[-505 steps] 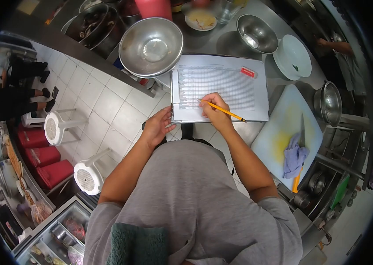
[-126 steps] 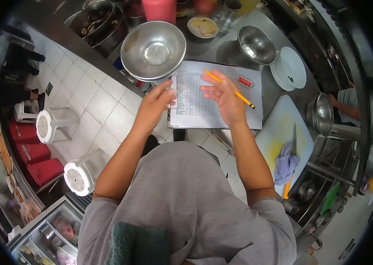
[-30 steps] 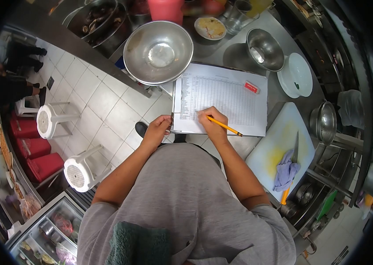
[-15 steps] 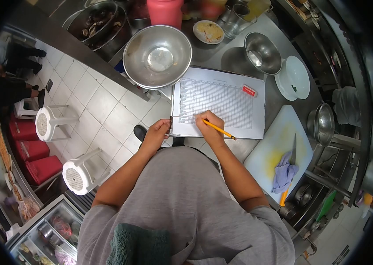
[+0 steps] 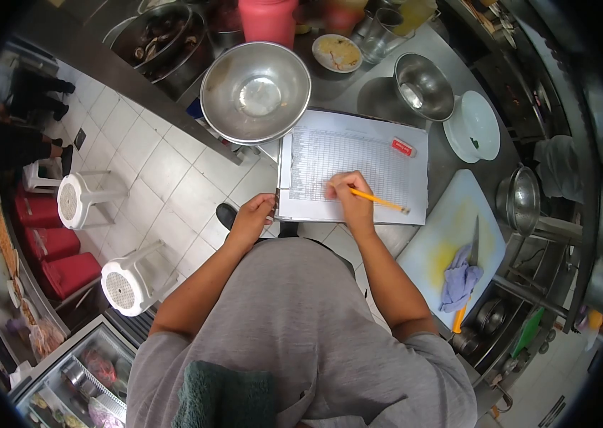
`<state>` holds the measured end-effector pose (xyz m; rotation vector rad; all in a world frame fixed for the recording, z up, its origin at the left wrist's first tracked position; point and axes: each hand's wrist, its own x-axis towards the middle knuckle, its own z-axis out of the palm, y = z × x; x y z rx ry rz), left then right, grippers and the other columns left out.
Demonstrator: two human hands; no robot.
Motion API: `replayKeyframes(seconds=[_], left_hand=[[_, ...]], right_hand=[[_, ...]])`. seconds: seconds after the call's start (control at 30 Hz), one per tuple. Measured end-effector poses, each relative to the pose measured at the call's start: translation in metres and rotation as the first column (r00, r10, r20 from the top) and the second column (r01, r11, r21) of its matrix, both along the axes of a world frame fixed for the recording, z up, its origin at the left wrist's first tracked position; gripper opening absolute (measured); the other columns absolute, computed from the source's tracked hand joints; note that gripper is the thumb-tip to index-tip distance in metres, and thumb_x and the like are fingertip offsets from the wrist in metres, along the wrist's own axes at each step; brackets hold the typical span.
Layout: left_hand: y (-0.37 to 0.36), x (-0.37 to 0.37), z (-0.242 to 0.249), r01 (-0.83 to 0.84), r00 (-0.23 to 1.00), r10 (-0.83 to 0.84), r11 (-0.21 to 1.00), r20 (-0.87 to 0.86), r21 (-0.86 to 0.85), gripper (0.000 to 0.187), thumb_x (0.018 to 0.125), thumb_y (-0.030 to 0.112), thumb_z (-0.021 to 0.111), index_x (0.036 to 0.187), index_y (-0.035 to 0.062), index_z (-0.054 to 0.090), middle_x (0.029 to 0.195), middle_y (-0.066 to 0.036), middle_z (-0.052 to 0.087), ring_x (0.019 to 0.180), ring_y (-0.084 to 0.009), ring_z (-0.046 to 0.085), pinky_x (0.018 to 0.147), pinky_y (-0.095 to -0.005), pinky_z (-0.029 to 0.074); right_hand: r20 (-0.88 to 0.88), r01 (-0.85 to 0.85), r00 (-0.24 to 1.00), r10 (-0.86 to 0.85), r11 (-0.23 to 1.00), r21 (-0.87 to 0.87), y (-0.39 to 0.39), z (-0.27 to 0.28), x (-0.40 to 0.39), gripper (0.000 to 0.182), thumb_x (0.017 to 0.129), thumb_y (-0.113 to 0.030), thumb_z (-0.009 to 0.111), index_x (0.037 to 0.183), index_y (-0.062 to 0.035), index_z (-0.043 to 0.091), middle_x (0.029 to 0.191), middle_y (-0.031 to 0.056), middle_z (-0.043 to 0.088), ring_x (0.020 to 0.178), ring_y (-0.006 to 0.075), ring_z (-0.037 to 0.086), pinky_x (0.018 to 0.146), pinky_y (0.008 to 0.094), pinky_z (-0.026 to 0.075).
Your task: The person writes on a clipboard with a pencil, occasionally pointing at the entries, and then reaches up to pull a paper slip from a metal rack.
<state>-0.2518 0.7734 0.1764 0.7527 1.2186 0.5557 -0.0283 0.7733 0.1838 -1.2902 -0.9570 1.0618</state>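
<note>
A yellow pencil [image 5: 381,201] is pinched in my right hand [image 5: 353,203], which rests low on a printed table sheet [image 5: 387,175]. The pencil's back end points to the right, and its tip is hidden by blurred fingers. Under the sheet lies a clipboard [image 5: 278,207], its dark left edge showing. My left hand [image 5: 253,217] is closed on that edge near the lower left corner. A red and white eraser [image 5: 403,147] lies on the sheet's upper right part.
A large steel bowl [image 5: 256,93] overlaps the sheet's top left corner. Behind are a smaller steel bowl [image 5: 424,85] and a white bowl [image 5: 483,128]. To the right, a cutting board [image 5: 437,228] holds a knife [image 5: 475,235] and a purple cloth [image 5: 460,279]. White stools [image 5: 122,287] stand on the floor.
My right hand has shifted to the right and slightly up across the sheet with the pencil, which now lies at a flatter angle. The left hand stays in place.
</note>
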Motion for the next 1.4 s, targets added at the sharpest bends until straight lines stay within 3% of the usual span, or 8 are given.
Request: replayKeyframes(seconds=[0.17, 0.37, 0.57, 0.67, 0.77, 0.87, 0.97, 1.4], left_hand=[[0.002, -0.001, -0.002, -0.027, 0.999, 0.026, 0.999, 0.032, 0.018, 0.023, 0.093, 0.026, 0.052, 0.106, 0.0087, 0.061, 0.092, 0.003, 0.06, 0.082, -0.0063, 0.052, 0.072, -0.0219, 0.041], [0.004, -0.002, 0.002, -0.041, 0.998, 0.04, 0.998, 0.043, 0.038, 0.026, 0.094, 0.024, 0.05, 0.109, 0.0052, 0.06, 0.095, -0.001, 0.061, 0.083, -0.0099, 0.054, 0.075, -0.0248, 0.042], [0.005, 0.001, 0.003, -0.047, 0.998, 0.046, 0.998, 0.04, 0.037, 0.027, 0.093, 0.026, 0.05, 0.108, 0.0059, 0.06, 0.095, 0.0, 0.06, 0.083, -0.0087, 0.053, 0.072, -0.0231, 0.042], [0.005, 0.002, 0.003, -0.058, 0.998, 0.057, 0.998, 0.03, 0.027, 0.027, 0.093, 0.026, 0.051, 0.108, 0.0055, 0.06, 0.093, 0.0, 0.06, 0.081, -0.0082, 0.053, 0.072, -0.023, 0.042], [0.004, 0.002, -0.002, -0.056, 0.998, 0.056, 0.998, 0.031, 0.022, 0.027, 0.094, 0.025, 0.051, 0.108, 0.0052, 0.06, 0.092, 0.0, 0.061, 0.08, -0.008, 0.052, 0.072, -0.0231, 0.042], [0.003, 0.001, -0.004, -0.04, 0.999, 0.04, 0.999, 0.019, 0.03, 0.027, 0.094, 0.027, 0.051, 0.108, 0.0051, 0.06, 0.092, 0.0, 0.061, 0.08, -0.0079, 0.052, 0.071, -0.0231, 0.042], [0.005, 0.002, -0.001, -0.038, 0.999, 0.037, 0.999, 0.013, 0.039, 0.03, 0.094, 0.029, 0.051, 0.108, 0.0047, 0.06, 0.092, 0.0, 0.06, 0.08, -0.0083, 0.053, 0.071, -0.0233, 0.042], [0.024, 0.015, 0.005, -0.062, 0.998, 0.06, 0.99, 0.02, 0.127, 0.033, 0.093, 0.027, 0.052, 0.115, 0.003, 0.058, 0.09, -0.001, 0.061, 0.081, -0.0096, 0.054, 0.072, -0.0251, 0.042]], right_hand=[[0.155, -0.106, 0.965, 0.211, 0.855, -0.508, 0.004, 0.068, 0.027, 0.027, 0.09, -0.013, 0.055, 0.114, -0.0063, 0.046, 0.056, 0.0011, 0.05, 0.042, 0.0083, 0.045, 0.038, 0.0233, 0.036], [0.289, -0.208, 0.859, 0.422, 0.804, -0.557, -0.006, 0.118, 0.039, 0.059, 0.087, -0.018, 0.059, 0.14, -0.0122, 0.033, 0.052, 0.0003, 0.047, 0.039, 0.01, 0.041, 0.037, 0.0256, 0.035], [-0.585, -0.406, 0.784, 0.205, 0.884, -0.234, -0.005, 0.1, 0.066, 0.038, 0.091, -0.014, 0.048, 0.127, -0.0024, 0.045, 0.066, 0.0106, 0.059, 0.052, 0.0153, 0.055, 0.053, 0.0289, 0.046], [-0.592, -0.035, 0.762, -0.263, 0.896, -0.443, -0.002, 0.118, 0.045, 0.03, 0.094, -0.016, 0.04, 0.118, -0.0003, 0.051, 0.07, 0.0133, 0.061, 0.053, 0.0165, 0.055, 0.051, 0.0283, 0.046], [-0.561, -0.011, 0.808, -0.18, 0.947, -0.32, -0.007, 0.102, 0.053, 0.032, 0.094, -0.017, 0.042, 0.119, 0.0007, 0.048, 0.074, 0.0155, 0.064, 0.056, 0.016, 0.057, 0.058, 0.0273, 0.048], [-0.432, -0.221, 0.899, 0.064, 0.92, -0.323, -0.008, 0.076, 0.076, 0.033, 0.095, -0.023, 0.046, 0.119, -0.0021, 0.053, 0.074, 0.013, 0.065, 0.059, 0.0142, 0.06, 0.059, 0.0245, 0.047], [0.378, -0.04, 0.888, 0.261, 0.863, -0.503, -0.013, 0.092, 0.064, 0.03, 0.095, -0.023, 0.049, 0.114, -0.0014, 0.059, 0.069, 0.0069, 0.063, 0.058, 0.0113, 0.059, 0.053, 0.0209, 0.047], [0.613, -0.287, 0.686, 0.392, 0.92, -0.267, 0.009, 0.074, 0.019, 0.017, 0.084, -0.017, 0.064, 0.088, -0.0013, 0.063, 0.071, 0.0146, 0.064, 0.061, 0.0275, 0.063, 0.059, 0.0331, 0.048]])
